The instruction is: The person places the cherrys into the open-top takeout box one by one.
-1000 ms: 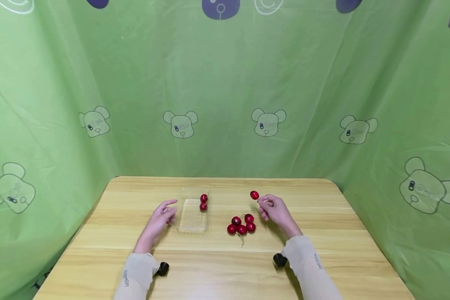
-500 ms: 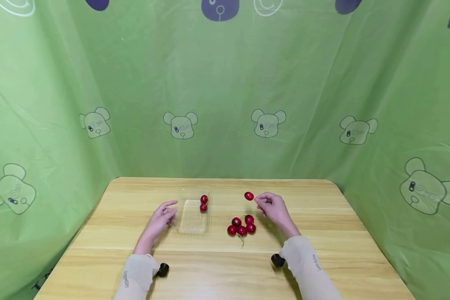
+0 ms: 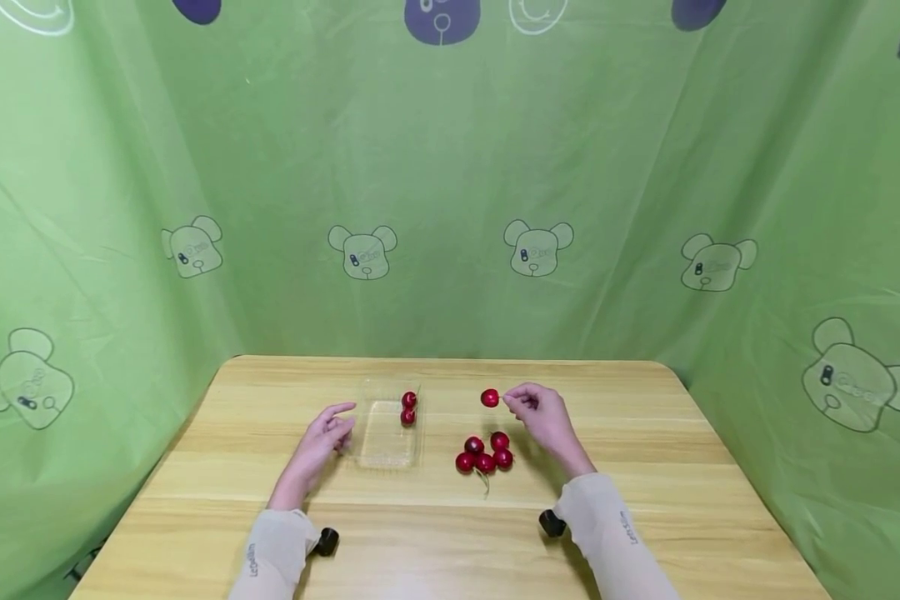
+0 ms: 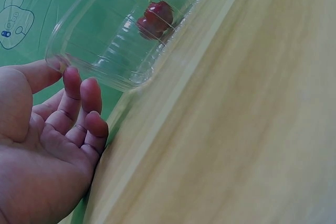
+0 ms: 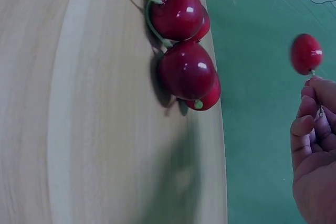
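The right hand point(image 3: 543, 418) pinches a cherry point(image 3: 490, 398) by its stem point(image 5: 313, 72), toward the bench's point(image 3: 435, 542) far edge. It could slip and drop. The loose left hand point(image 3: 319, 442) might bump the plastic tray point(image 3: 381, 446).

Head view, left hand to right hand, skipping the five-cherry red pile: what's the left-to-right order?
Bare left hand → clear rectangular plastic tray with two round red cherries along its right side → single raised round red cherry → bare right hand.
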`<action>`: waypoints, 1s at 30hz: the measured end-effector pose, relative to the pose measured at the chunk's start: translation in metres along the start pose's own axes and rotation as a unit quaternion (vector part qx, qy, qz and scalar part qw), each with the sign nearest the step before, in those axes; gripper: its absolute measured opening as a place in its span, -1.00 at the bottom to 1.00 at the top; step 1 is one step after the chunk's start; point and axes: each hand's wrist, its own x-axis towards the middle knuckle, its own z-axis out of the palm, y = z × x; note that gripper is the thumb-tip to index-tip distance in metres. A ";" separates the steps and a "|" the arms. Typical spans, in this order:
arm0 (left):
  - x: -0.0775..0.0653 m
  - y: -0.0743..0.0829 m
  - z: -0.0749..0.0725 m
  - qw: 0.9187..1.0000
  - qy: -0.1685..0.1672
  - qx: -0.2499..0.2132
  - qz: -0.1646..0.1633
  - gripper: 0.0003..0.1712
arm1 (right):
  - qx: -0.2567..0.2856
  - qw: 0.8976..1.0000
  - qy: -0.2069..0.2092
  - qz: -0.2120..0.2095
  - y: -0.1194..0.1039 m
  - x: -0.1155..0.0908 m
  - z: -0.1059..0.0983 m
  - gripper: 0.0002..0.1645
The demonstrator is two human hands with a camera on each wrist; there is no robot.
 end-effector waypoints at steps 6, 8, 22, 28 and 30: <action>0.000 -0.001 0.000 1.000 0.001 0.002 -0.001 -0.45 | -0.012 1.000 0.010 -0.017 -0.002 0.000 0.003 -0.84; 0.000 -0.001 0.000 1.000 0.003 0.002 -0.001 -0.45 | -0.015 1.000 0.012 -0.023 -0.002 0.000 0.004 -0.85; 0.001 -0.003 0.000 1.000 0.003 0.002 -0.003 -0.46 | -0.013 1.000 0.015 -0.012 -0.008 -0.001 0.009 -0.86; 0.002 -0.002 -0.002 1.000 0.002 0.005 -0.002 -0.45 | -0.004 1.000 0.006 -0.012 -0.011 0.001 0.011 -0.84; 0.003 -0.003 -0.002 1.000 0.002 0.006 -0.001 -0.45 | -0.001 1.000 0.004 -0.013 -0.012 0.001 0.013 -0.85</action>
